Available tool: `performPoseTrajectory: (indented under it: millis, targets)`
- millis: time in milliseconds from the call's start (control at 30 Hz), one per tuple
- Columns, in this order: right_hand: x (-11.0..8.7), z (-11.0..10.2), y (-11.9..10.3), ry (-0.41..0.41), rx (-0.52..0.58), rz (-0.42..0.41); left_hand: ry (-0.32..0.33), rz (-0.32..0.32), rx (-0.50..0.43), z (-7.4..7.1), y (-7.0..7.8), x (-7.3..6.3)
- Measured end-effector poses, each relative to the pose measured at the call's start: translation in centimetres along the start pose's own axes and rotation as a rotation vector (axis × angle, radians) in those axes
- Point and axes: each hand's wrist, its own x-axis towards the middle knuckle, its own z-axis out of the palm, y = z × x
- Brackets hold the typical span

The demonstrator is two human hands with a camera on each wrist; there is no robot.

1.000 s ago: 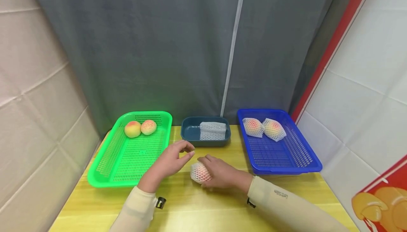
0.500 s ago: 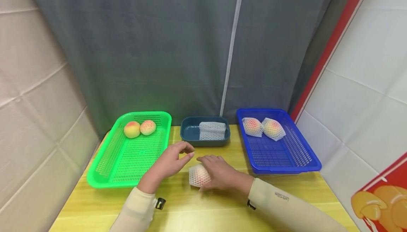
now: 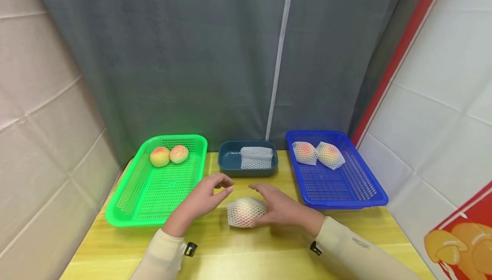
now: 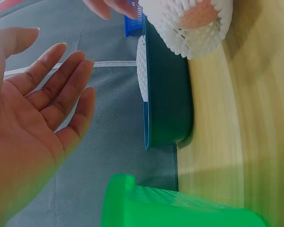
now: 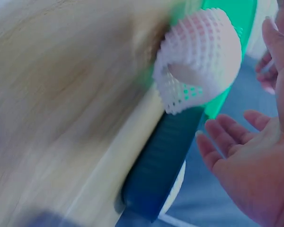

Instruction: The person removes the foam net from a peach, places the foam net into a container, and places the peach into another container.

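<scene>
A peach in a white foam net (image 3: pixel 245 212) lies on the wooden table between both hands. My right hand (image 3: pixel 279 206) is just to its right with fingers spread and relaxed; in the right wrist view a gap shows between the hand and the netted peach (image 5: pixel 206 56). My left hand (image 3: pixel 207 195) hovers to the upper left of the fruit, fingers loosely bent around nothing. From the left wrist view, that palm (image 4: pixel 31 125) holds nothing.
On the left, a green basket (image 3: pixel 169 199) holds two bare peaches (image 3: pixel 159 156). A dark teal tray (image 3: pixel 229 160) with white foam nets (image 3: pixel 256 158) stands centre back. The blue basket (image 3: pixel 326 192) at right contains two netted peaches (image 3: pixel 329 155). Grey curtain (image 3: pixel 184 58) hangs behind.
My right hand has let go of the netted peach and drawn back to the right, so more of the fruit shows. The left hand has barely moved.
</scene>
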Motion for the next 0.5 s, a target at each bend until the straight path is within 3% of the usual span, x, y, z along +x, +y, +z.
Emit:
performPoseTrajectory:
  millis: [167,500]
  targets:
    - [-1.3,-1.6,0.2,0.046,0.089,0.0,-0.007,0.026,-0.045,-0.1,-0.4,-0.7]
    - [-2.4,-2.6,1.2,0.118,0.122,-0.021,-0.001,0.035,-0.07,0.0,-0.4,-2.1]
